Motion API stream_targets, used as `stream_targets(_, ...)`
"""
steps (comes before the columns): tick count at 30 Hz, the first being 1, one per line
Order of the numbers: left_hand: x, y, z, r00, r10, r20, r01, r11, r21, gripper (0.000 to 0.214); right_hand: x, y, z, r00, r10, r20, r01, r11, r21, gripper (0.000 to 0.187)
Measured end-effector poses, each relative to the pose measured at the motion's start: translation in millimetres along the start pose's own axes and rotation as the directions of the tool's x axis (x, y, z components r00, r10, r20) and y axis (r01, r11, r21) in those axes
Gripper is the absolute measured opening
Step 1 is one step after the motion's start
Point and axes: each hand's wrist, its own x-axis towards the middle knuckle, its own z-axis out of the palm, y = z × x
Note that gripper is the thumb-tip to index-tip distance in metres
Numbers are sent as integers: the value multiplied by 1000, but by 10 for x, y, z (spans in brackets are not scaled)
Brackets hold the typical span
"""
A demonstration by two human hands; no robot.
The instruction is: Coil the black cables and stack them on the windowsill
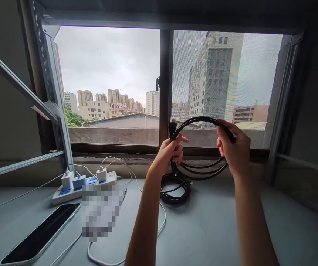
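Observation:
Between my two hands a looped black cable (202, 119) is held up above the table, in front of the window. My left hand (171, 149) is closed round its left side, with a black plug (172, 126) sticking up just above the fist. On the right, my right hand (234, 144) pinches the upper part of the loop between thumb and fingers. Several strands hang in a curve below, from one hand to the other. Underneath, a second coil of black cable (185, 197) lies on the table; its upper left part is partly hidden by my left forearm.
At the left stands a white power strip (55, 199) with several chargers and white cords. A phone (41, 232) lies in front of it, beside a pixelated item (103, 210). A white cable (163, 218) crosses the grey table (203, 236). Metal shelf posts (64, 136) frame the window.

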Motion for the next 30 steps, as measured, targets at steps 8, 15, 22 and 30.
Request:
stream_targets(8, 2, 57, -195, 982, -118, -148, 122, 992, 18, 43, -92, -93, 132, 957, -32, 287, 43, 998, -34, 45)
stream_targets(15, -130, 229, -343, 960, -275, 55, 276, 961, -3, 57, -85, 20, 175, 921, -26, 388, 63, 995, -83, 36)
stream_targets(22, -86, 159, -265, 970, -238, -51, 243, 963, 116, 63, -102, 2, 204, 902, -113, 417, 220, 951, -219, 32)
stream_targets(30, -78, 171, -291, 989, -139, -44, 139, 990, 4, 60, -112, -37, 273, 913, 15, 407, -18, 1000, 4, 40)
